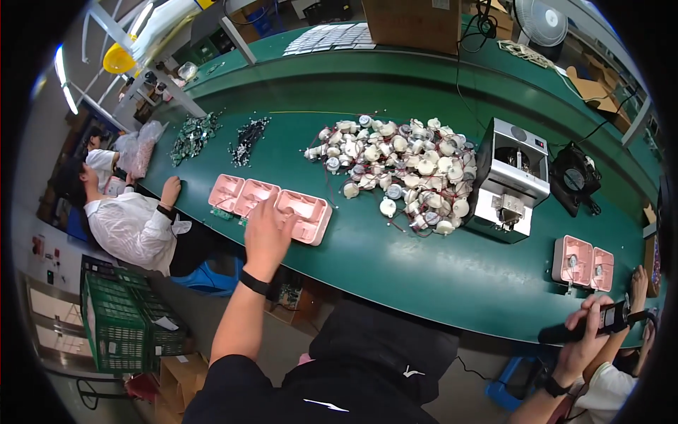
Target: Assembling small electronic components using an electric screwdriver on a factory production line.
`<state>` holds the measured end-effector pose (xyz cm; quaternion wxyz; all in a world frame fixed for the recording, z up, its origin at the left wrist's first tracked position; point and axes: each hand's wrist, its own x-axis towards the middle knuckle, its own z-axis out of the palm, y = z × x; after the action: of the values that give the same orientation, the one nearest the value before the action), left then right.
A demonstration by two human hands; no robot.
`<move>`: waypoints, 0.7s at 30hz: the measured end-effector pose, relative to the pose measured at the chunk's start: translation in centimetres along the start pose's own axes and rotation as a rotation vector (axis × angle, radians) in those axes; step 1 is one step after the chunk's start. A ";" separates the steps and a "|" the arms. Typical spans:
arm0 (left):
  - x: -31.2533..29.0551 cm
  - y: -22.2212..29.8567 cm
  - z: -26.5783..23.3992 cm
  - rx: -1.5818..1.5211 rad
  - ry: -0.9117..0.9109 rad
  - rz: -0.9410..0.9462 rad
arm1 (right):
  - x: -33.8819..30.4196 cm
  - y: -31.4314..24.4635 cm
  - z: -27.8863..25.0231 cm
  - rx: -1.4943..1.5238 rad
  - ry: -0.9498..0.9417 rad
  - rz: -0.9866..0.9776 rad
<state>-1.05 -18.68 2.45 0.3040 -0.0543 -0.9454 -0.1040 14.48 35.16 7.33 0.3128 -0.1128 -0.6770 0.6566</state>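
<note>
Three pink plastic housings (319, 233) stand in a row, hollow side up, at the left of the bench. My left hand (266, 237) is over the middle and right housings, thumb and fingers apart; its fingertips seem to touch the right one. Small green circuit boards (222, 213) lie along the row's near side. Far to the right, my right hand (585, 338) is closed around a black corded hand tool (613, 318), which looks like an electric screwdriver. Beyond that hand stand two more pink housings (573, 261) with round parts and wires inside.
A big heap of white motors with wires (413, 166) covers mid-bench. Right of it stand a grey metal machine (519, 180) and a black fan (575, 177). Circuit boards (194, 136) and small dark parts (248, 138) are piled far left. Co-workers (134, 226) sit at both ends.
</note>
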 end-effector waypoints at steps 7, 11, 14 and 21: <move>-1.2 -5.4 0.8 -0.026 -0.269 -0.127 | -1.5 0.3 13.0 0.274 -0.075 -0.210; -1.7 -3.3 0.3 -0.225 -0.275 -0.171 | -2.0 1.5 16.3 0.216 -0.041 -0.194; -1.9 -0.5 -0.1 -0.321 -0.323 -0.180 | -2.0 2.7 16.7 0.175 -0.087 -0.174; -4.2 7.9 1.8 -0.529 -0.420 -0.011 | -1.2 2.8 18.4 0.132 -0.076 -0.114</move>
<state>2.71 -10.79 -0.15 0.0776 -0.1463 -0.9280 -0.3338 4.14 19.75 5.41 0.3303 -0.0282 -0.6491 0.6847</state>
